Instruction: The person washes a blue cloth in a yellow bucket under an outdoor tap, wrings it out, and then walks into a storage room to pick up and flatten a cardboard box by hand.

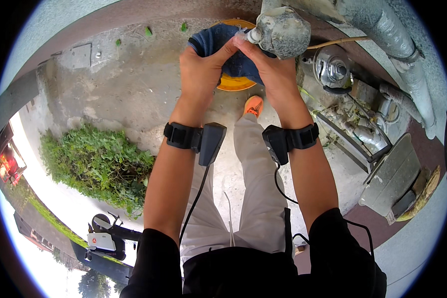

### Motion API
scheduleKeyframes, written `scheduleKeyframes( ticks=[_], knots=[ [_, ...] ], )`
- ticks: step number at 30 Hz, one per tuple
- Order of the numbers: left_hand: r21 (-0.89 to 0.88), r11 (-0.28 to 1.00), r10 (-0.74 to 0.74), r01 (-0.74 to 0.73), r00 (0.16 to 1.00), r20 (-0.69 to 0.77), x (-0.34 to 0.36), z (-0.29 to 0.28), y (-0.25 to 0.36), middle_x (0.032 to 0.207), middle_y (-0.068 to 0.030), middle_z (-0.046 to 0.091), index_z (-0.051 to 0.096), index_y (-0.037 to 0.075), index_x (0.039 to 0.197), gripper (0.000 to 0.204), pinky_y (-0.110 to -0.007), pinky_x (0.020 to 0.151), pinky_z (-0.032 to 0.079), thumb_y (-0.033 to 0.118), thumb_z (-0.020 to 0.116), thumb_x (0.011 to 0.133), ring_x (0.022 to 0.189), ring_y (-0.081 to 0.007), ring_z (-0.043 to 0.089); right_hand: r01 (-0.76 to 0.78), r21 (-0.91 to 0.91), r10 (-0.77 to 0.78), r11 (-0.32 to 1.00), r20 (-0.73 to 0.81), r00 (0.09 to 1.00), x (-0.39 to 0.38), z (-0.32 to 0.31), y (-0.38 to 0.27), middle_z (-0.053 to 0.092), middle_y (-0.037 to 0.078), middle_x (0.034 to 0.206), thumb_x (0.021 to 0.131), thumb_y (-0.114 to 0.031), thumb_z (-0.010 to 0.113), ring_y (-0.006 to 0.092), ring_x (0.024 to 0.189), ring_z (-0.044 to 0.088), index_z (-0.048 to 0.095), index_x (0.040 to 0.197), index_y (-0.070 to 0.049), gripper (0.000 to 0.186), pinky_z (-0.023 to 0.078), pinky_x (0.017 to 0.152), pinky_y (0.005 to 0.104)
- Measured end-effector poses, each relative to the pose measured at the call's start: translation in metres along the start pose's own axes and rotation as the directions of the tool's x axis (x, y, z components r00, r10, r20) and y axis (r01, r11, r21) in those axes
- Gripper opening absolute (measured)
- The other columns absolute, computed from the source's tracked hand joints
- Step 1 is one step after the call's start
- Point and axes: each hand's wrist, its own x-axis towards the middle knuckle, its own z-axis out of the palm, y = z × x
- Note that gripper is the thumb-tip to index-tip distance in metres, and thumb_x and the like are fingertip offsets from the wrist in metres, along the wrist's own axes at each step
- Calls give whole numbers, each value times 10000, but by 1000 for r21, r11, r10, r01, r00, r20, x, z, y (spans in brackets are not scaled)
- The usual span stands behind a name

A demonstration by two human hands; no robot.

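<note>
Cloth (218,42), dark blue, is being held bunched over a yellow basin (236,82), its long axis running left-right toward a grey tap (281,31) at upper right. Left hand (201,69) and right hand (270,67) fingers are closing on the cloth, thumbs nearly touching.

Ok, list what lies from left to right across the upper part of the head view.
Grey square plate set in the concrete → left hand on the dark blue cloth → right hand → grey dusty fitting → round metal gauge → grey insulated pipe.
</note>
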Motion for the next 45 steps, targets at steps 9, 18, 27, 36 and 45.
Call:
scheduleKeyframes(
  ticks=[9, 18, 27, 36, 45],
  knots=[
    [-190, 973, -128, 128, 992, 13, -3, -15, 10, 1005, -61, 773, 733, 2, 1120, 312, -272, 789, 570, 267, 785, 964, 859, -139, 725, -107, 183, 122, 977, -69, 990, -6, -2, -6, 710, 59, 1218, 940, -139, 739, 134, 1091, 672, 633, 1305, -17, 399, 537, 947, 307],
    [-344, 939, 5, 28, 995, 95, -9, -37, 17, 1111, -73, 766, 703, 12, 1194, 267, -296, 873, 566, 226, 677, 1036, 979, -164, 734, -232, 325, 204, 917, 119, 972, 2, 4, 9, 722, 60, 1167, 970, -88, 715, 169, 1052, 701, 643, 1212, -45, 256, 559, 926, 324],
    [-225, 971, -26, 76, 976, 218, -9, -53, 29, 1312, -121, 681, 574, -34, 1373, 405, -372, 1042, 524, 33, 664, 984, 1215, -246, 656, -204, 310, 172, 929, 127, 977, 20, 6, 16, 724, 65, 1164, 1004, -83, 666, 157, 1045, 703, 674, 1167, -41, 169, 572, 873, 316],
    [334, 891, 200, -308, 926, 321, 5, -60, 21, 1144, -148, 723, 560, -66, 1296, 433, -357, 940, 544, 7, 691, 890, 1031, -241, 702, -56, 157, 44, 986, 82, 996, 12, 2, 5, 711, 5, 1174, 996, -135, 719, 82, 1000, 659, 683, 1218, -53, 239, 526, 863, 258],
    [639, 539, 420, -549, 832, 362, 18, -56, 18, 937, -313, 674, 562, -60, 1095, 283, -496, 777, 541, 49, 661, 853, 876, -500, 661, 190, -284, -109, 940, 276, 955, 22, -22, 2, 694, 122, 1267, 914, 52, 712, 172, 1139, 674, 505, 1419, -5, 549, 539, 983, 332]
  ],
)
